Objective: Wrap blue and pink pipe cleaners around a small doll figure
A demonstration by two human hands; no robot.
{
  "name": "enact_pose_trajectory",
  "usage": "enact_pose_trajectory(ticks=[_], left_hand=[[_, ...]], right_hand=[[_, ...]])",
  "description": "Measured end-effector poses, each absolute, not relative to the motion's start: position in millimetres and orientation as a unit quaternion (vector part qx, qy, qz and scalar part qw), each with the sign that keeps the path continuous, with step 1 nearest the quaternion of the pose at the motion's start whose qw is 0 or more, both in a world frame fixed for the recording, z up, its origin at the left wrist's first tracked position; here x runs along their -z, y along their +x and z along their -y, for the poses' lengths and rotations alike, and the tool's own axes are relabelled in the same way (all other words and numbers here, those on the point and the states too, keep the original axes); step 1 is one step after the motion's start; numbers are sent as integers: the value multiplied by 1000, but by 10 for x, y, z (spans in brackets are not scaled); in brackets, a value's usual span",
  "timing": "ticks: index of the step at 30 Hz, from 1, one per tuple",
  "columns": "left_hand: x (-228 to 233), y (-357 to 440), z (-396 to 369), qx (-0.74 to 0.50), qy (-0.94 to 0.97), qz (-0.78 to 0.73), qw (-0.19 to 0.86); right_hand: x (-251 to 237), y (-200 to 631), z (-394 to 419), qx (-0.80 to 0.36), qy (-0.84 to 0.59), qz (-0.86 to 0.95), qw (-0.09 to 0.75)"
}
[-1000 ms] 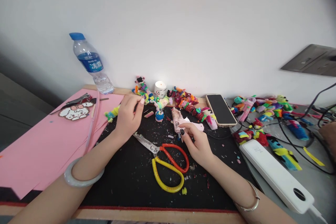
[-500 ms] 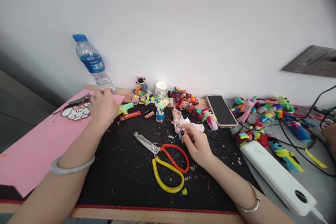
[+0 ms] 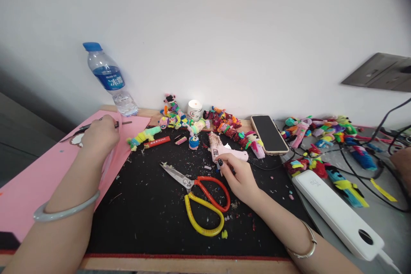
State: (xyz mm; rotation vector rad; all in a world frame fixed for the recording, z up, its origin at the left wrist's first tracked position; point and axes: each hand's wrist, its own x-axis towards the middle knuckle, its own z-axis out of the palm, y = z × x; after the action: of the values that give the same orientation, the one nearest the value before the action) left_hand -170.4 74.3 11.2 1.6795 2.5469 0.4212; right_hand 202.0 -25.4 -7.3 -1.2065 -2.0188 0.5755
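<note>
My left hand (image 3: 101, 135) is closed over the pink sheet (image 3: 41, 175). A dark, pointed tool (image 3: 67, 136) lies under or in that hand, its ends showing on both sides. A thin pink strip (image 3: 109, 160) runs down beside the wrist; whether the fingers grip it is unclear. The white pixel-style ornament (image 3: 76, 139) is mostly covered by the hand. My right hand (image 3: 237, 175) has its fingertips pinched together against the pink glue gun (image 3: 236, 153), and what lies between them is hidden. Scissors (image 3: 189, 184) with red and yellow handles lie open between my hands.
A water bottle (image 3: 111, 79) and a white cup (image 3: 195, 110) stand by the wall. Several colourful fuzzy dolls (image 3: 302, 130) lie around. A phone (image 3: 269, 132), a white power strip (image 3: 337, 214) and black cables (image 3: 353, 171) are at right. Scraps litter the black mat (image 3: 138, 214).
My left hand has moved left from the sheet's right edge onto the dark tool, and the thin pink strip now shows beside the wrist. My right hand stays at the glue gun.
</note>
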Motion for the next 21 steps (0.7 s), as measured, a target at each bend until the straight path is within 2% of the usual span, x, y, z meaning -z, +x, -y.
enact_pose_trajectory(ticks=[10, 13, 14, 15, 17, 21], left_hand=[[-124, -1655, -754, -180, 571, -801, 15], [-212, -1516, -746, -235, 572, -786, -6], [-230, -1454, -742, -296, 578, -761, 1], [-238, -1385, -737, -352, 579, -735, 30], [-230, -1238, -726, -449, 557, -679, 166], [-208, -986, -689, -495, 536, -579, 363]], right_hand=[[62, 2020, 251, -210, -463, 787, 349], [67, 2021, 252, -209, -465, 787, 349], [68, 2021, 252, -208, -465, 787, 349], [70, 2021, 252, -207, -465, 787, 348], [68, 2021, 252, -206, -466, 787, 348], [56, 2017, 258, -208, -466, 786, 348]])
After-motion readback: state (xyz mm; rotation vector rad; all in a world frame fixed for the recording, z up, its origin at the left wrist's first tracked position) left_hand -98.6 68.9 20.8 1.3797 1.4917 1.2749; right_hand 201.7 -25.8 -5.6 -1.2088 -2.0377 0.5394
